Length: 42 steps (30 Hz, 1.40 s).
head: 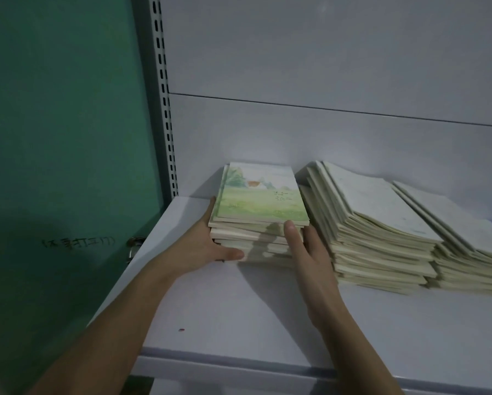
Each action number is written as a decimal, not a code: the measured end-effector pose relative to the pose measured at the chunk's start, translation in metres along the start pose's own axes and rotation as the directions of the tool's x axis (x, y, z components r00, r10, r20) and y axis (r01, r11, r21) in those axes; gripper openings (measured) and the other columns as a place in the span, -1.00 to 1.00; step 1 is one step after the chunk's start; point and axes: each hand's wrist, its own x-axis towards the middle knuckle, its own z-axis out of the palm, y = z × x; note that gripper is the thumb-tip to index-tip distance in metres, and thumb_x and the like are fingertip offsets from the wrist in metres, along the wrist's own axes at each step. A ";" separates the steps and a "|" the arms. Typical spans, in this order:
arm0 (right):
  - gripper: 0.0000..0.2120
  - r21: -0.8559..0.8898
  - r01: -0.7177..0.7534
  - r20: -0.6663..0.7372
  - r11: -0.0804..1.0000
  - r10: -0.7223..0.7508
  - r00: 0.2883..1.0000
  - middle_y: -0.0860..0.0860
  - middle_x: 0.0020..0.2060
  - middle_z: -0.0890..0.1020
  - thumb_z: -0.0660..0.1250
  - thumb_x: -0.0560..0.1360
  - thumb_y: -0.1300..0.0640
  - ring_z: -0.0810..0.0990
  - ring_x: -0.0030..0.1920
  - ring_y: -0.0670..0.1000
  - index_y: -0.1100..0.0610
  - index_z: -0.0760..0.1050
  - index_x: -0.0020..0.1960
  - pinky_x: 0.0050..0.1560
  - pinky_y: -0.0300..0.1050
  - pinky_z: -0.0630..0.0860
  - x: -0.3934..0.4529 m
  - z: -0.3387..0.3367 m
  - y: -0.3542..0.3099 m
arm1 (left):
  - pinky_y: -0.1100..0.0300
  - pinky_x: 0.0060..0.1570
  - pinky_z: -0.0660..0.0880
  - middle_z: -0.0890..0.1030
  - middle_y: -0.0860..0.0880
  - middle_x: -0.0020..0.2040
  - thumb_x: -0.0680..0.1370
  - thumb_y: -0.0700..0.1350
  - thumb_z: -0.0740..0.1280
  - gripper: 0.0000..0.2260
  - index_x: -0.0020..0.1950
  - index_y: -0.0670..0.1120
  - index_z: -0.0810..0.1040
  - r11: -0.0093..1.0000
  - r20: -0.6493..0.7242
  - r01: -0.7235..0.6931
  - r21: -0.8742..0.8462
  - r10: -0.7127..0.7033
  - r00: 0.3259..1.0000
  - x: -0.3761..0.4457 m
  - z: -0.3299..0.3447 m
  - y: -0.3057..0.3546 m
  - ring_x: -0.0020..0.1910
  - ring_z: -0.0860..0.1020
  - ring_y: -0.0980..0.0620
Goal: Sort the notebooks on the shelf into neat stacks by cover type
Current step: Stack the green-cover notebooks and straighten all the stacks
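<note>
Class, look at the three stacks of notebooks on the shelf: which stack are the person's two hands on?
The leftmost stack, topped by a green meadow cover. The left hand and right hand flank it; the two pale-topped stacks to its right go untouched.

A single head-worn view looks forward and down, close over the white shelf (239, 309).

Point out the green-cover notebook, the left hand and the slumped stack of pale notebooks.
green-cover notebook (263, 198): head view, middle of its top cover.
left hand (207, 246): head view, back of the hand.
slumped stack of pale notebooks (381, 206): head view, top cover.
</note>
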 end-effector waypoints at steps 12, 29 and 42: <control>0.04 0.173 -0.417 0.227 0.892 0.376 0.899 -0.07 0.38 0.47 0.07 0.05 -0.74 0.43 0.38 0.08 -0.25 0.38 0.40 0.41 0.30 0.25 0.066 -0.009 -0.003 | -0.03 0.14 0.49 0.64 -0.15 0.20 0.48 0.47 0.02 -0.23 0.45 -0.05 0.41 0.674 -0.039 0.206 -0.709 -0.330 0.943 0.017 -0.003 0.023 0.15 0.62 -0.16; -0.41 0.126 -0.408 0.362 0.904 0.341 0.868 0.00 0.07 0.69 0.34 0.33 -0.37 0.62 0.09 0.07 -0.02 0.59 0.21 0.16 0.01 0.45 0.082 0.003 0.002 | 0.09 -0.14 0.52 0.70 -0.13 -0.05 0.58 0.17 0.20 -0.61 0.10 -0.07 0.66 0.699 -0.101 0.128 -0.704 -0.277 0.956 0.013 0.006 0.029 -0.15 0.68 -0.09; -0.43 0.237 -0.353 0.289 0.905 0.281 0.915 -0.06 0.08 0.69 0.15 0.45 -0.45 0.63 0.15 0.05 -0.12 0.55 0.26 0.32 0.10 0.44 0.103 0.014 0.009 | 0.06 -0.01 0.50 0.71 -0.09 -0.08 0.52 0.34 0.15 -0.47 -0.16 0.00 0.76 0.749 -0.136 0.171 -0.640 -0.330 0.934 0.034 -0.002 0.017 -0.13 0.68 -0.06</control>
